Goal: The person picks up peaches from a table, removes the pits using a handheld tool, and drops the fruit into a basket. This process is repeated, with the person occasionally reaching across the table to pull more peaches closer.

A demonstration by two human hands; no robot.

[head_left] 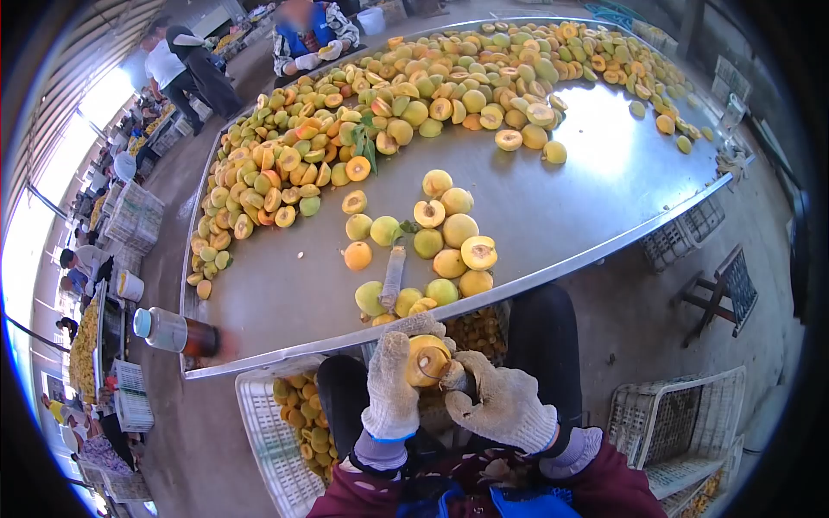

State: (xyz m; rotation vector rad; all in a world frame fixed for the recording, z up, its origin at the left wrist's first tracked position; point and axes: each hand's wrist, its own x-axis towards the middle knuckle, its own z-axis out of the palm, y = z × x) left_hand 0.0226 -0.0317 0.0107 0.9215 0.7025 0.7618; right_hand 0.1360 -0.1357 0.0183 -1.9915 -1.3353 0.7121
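Observation:
In the head view my left hand (392, 380), in a worn whitish work glove, is closed around a yellow peach (425, 356) just past the table's near edge. My right hand (505, 399), gloved alike, grips a small pitting tool (454, 376) with a dark grey handle. Its thin curved metal end lies against the peach; how deep it sits cannot be made out. Ahead of my hands, whole and halved peaches (459, 230) form a small group on the metal table (328, 250). A stick-like handle wrapped in grey tape (393, 278) lies among them.
A large heap of peaches (414, 86) covers the table's far side. A jar of brown liquid (177, 332) stands at the left corner. Below are a white crate of peaches (259, 414), a crate (673, 432) and a folding stool (721, 289). Another person (313, 39) works opposite.

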